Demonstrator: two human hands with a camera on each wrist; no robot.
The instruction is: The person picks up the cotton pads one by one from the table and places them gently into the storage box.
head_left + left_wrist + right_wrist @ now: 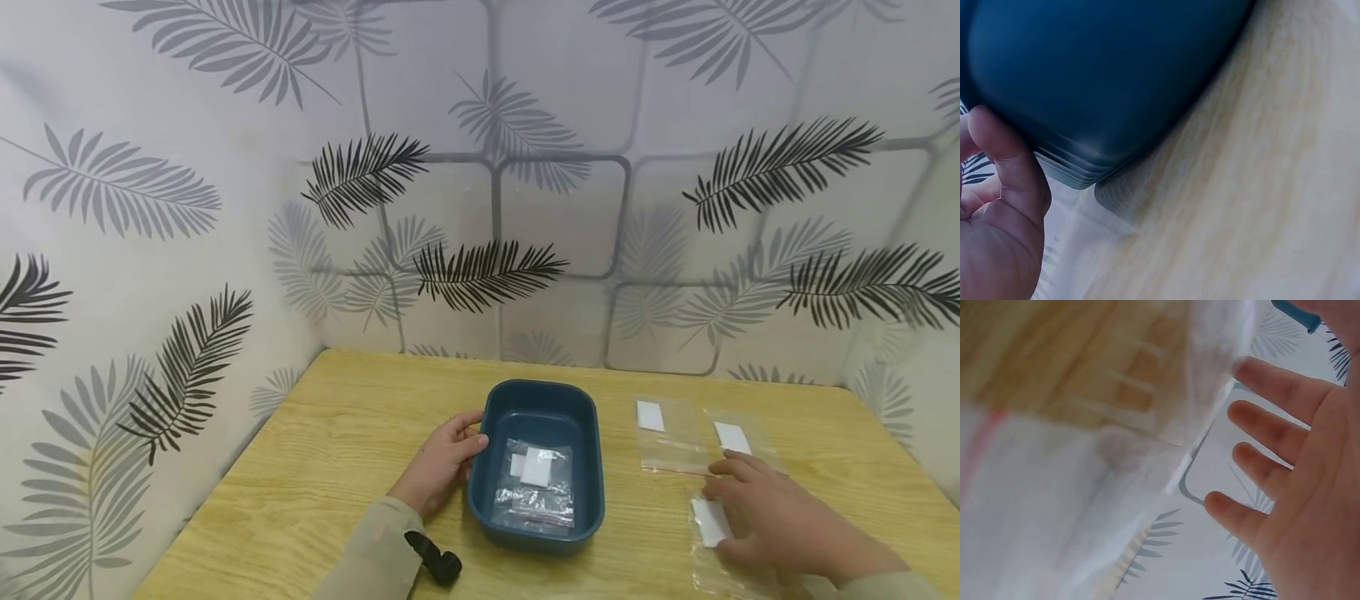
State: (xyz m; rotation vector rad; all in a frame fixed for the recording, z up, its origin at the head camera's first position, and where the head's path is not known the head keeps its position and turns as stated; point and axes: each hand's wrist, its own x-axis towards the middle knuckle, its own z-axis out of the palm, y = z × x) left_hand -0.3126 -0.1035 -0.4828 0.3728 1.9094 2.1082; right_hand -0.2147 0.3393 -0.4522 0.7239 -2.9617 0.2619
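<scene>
My left hand point(442, 462) holds the left side of a dark blue plastic bin point(588, 417), thumb at the rim. In the left wrist view the bin's wall point(1104, 69) fills the top, with my bent thumb against its edge. Inside the bin lie clear zip bags point(555, 504) with white cards point(537, 467). Over on the right, my right hand point(787, 517) reaches over a clear zip bag point(705, 567) holding a white card point(710, 523), fingers spread and slightly bent. The right wrist view shows those fingers apart, beside blurred clear plastic point(1129, 462).
Two more zip bags with white cards lie behind my right hand, one bag point(671, 446) nearer the bin and one card point(731, 437) farther right. A black strap point(435, 560) hangs at my left wrist. Leaf-patterned walls point(555, 208) bound the yellow wooden table point(360, 417).
</scene>
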